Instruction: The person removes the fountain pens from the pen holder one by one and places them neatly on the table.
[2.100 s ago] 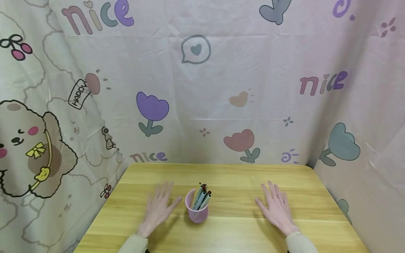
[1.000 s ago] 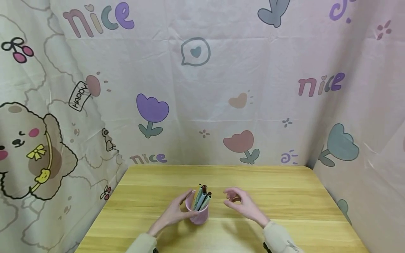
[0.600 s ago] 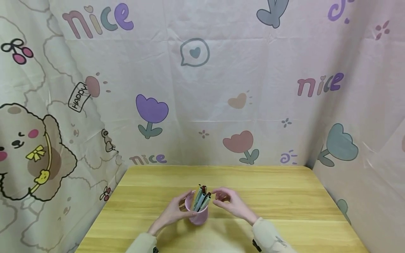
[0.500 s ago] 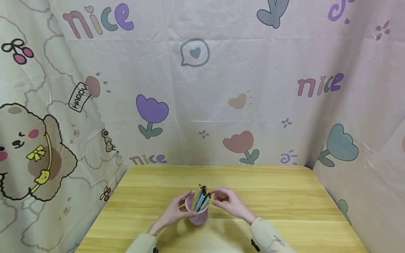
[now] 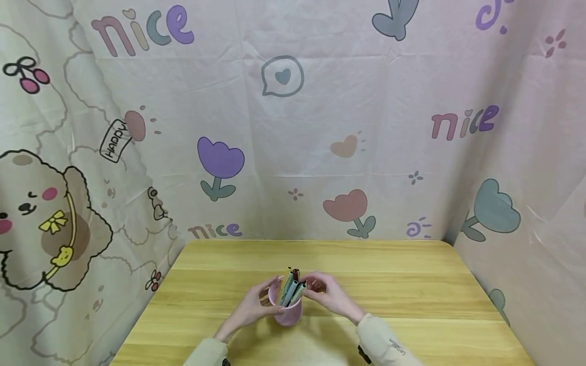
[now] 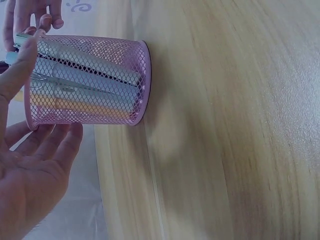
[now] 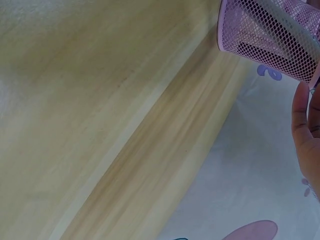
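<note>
A pink mesh pen holder (image 5: 289,317) stands upright on the wooden table, filled with several pens (image 5: 291,292) in pale green, blue, yellow and dark tones. My left hand (image 5: 248,307) grips it near the rim, thumb on the near side and fingers round the far side. At the pen tops on the right, my right hand (image 5: 335,298) has bent fingers and thumb on either side of a pen; whether they pinch it is unclear. The left wrist view shows the pens through the mesh. In the right wrist view, only part of the right hand (image 7: 309,150) appears beside the rim.
The wooden table (image 5: 389,284) runs back to a patterned cloth (image 5: 293,127) with printed tulips and words. More cloth hangs along both sides of the table.
My left hand came in from lying flat on the table and took hold of the pen holder. My right hand moved left from the table, its fingers bending, up to the pens.
</note>
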A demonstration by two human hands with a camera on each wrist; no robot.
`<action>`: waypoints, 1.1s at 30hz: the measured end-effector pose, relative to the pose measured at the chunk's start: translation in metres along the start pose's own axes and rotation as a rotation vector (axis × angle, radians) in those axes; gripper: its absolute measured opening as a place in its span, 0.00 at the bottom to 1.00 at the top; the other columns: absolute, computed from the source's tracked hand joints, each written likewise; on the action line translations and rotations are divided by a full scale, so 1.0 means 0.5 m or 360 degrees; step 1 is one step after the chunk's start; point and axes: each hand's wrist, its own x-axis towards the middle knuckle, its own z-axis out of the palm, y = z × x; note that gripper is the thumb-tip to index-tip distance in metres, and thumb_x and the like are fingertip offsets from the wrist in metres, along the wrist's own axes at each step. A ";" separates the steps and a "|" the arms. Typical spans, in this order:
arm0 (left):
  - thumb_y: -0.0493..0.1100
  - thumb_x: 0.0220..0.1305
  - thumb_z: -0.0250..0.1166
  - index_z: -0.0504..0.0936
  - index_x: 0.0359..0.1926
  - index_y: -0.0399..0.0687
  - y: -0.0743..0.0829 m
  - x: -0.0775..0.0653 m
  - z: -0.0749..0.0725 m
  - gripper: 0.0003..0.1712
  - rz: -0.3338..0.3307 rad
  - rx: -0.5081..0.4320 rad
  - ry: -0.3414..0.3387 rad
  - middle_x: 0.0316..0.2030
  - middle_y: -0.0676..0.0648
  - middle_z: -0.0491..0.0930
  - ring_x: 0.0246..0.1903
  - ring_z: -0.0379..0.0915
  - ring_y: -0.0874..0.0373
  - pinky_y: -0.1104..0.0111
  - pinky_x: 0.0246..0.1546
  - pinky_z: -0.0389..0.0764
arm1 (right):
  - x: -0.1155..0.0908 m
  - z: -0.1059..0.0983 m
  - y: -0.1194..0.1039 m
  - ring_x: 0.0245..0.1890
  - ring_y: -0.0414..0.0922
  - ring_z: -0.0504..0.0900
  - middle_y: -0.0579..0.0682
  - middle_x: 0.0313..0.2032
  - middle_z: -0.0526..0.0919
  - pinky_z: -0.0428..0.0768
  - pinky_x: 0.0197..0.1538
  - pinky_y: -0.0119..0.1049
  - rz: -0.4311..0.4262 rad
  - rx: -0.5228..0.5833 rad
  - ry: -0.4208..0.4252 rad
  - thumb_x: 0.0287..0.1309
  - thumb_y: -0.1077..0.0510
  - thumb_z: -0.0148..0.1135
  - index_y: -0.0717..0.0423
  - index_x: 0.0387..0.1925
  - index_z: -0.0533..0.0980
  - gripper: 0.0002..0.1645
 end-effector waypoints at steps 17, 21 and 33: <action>0.40 0.56 0.76 0.53 0.73 0.24 -0.001 0.001 0.000 0.54 -0.0023 -0.0015 0.0001 0.72 0.22 0.56 0.68 0.62 0.24 0.48 0.66 0.76 | 0.006 0.007 -0.008 0.28 0.32 0.73 0.62 0.31 0.80 0.79 0.31 0.24 0.0015 -0.0063 0.0005 0.60 0.67 0.66 0.65 0.49 0.79 0.15; 0.39 0.55 0.76 0.53 0.74 0.24 -0.003 0.002 -0.001 0.55 -0.0032 -0.0027 0.0007 0.72 0.22 0.57 0.68 0.62 0.25 0.49 0.66 0.76 | 0.007 0.008 -0.008 0.28 0.31 0.72 0.55 0.31 0.81 0.78 0.31 0.24 -0.0005 -0.0114 0.0039 0.59 0.64 0.68 0.59 0.48 0.81 0.14; 0.39 0.54 0.77 0.54 0.73 0.23 -0.002 0.003 0.000 0.55 -0.0042 -0.0043 0.0015 0.72 0.22 0.56 0.68 0.62 0.24 0.51 0.65 0.77 | 0.011 0.009 -0.006 0.27 0.30 0.67 0.46 0.28 0.73 0.72 0.28 0.21 -0.0075 -0.0241 0.0099 0.57 0.65 0.69 0.54 0.42 0.81 0.10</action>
